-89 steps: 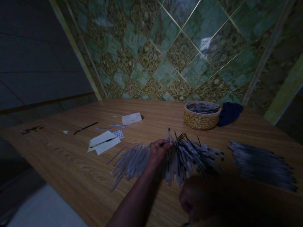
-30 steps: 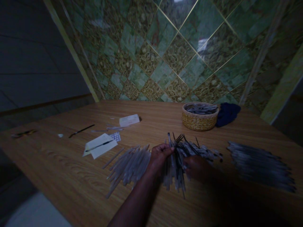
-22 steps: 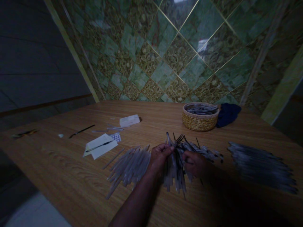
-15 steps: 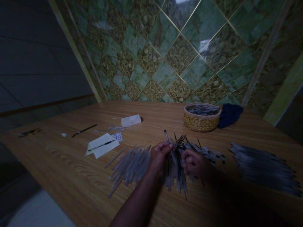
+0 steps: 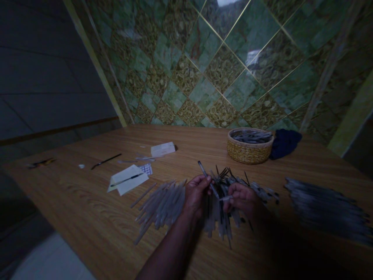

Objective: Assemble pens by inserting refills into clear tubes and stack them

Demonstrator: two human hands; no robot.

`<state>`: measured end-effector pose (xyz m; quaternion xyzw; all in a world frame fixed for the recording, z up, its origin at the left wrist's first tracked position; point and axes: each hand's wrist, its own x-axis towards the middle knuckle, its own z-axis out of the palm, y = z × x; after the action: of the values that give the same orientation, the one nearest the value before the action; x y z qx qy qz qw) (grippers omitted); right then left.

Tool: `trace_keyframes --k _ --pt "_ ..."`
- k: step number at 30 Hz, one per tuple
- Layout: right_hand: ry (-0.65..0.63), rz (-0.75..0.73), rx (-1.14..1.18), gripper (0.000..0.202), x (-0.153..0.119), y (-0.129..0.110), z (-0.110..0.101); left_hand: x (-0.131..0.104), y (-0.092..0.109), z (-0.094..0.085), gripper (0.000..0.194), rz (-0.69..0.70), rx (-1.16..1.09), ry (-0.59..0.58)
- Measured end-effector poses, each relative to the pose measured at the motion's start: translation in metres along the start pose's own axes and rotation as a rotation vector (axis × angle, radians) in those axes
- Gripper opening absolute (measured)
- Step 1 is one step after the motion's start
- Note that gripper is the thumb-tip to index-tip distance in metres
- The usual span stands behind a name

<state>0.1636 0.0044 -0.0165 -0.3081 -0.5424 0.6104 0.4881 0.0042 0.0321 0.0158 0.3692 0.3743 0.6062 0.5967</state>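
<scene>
My left hand (image 5: 196, 193) is closed on a slim pen (image 5: 203, 169) that tilts up to the left, its dark end uppermost. Close to the pen's lower end, my right hand (image 5: 241, 199) pinches a small pale piece (image 5: 225, 198), possibly a cap; its exact shape is blurred. Under and around both hands lies a loose heap of clear tubes and dark refills (image 5: 223, 223). Left of my left hand, a pile of translucent pen barrels (image 5: 163, 204) rests on the wooden table (image 5: 96, 217).
A woven basket (image 5: 249, 151) full of pens stands at the back right beside a dark blue cloth (image 5: 285, 144). Many dark pens (image 5: 326, 208) lie at the right. Leftward are papers (image 5: 129, 180), a white box (image 5: 162, 149), a black pen (image 5: 106, 161) and a tool (image 5: 41, 163).
The pen in my left hand leans further left. My right hand has turned, and a pale piece now shows between its fingers near the pen's lower end. The view has shifted slightly.
</scene>
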Motion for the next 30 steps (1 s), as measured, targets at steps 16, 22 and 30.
trace_keyframes --k 16,22,30 --pt "0.054 -0.025 -0.052 0.025 -0.001 0.013 0.01 -0.002 0.002 0.002 0.026 -0.051 -0.042 0.045" --pt "0.039 -0.068 -0.395 0.015 -0.005 0.016 0.012 -0.002 -0.001 0.002 0.025 -0.001 0.022 0.057" --pt "0.052 -0.057 -0.439 0.017 -0.004 0.02 0.013 -0.005 0.002 0.003 0.021 0.095 0.206 0.003"
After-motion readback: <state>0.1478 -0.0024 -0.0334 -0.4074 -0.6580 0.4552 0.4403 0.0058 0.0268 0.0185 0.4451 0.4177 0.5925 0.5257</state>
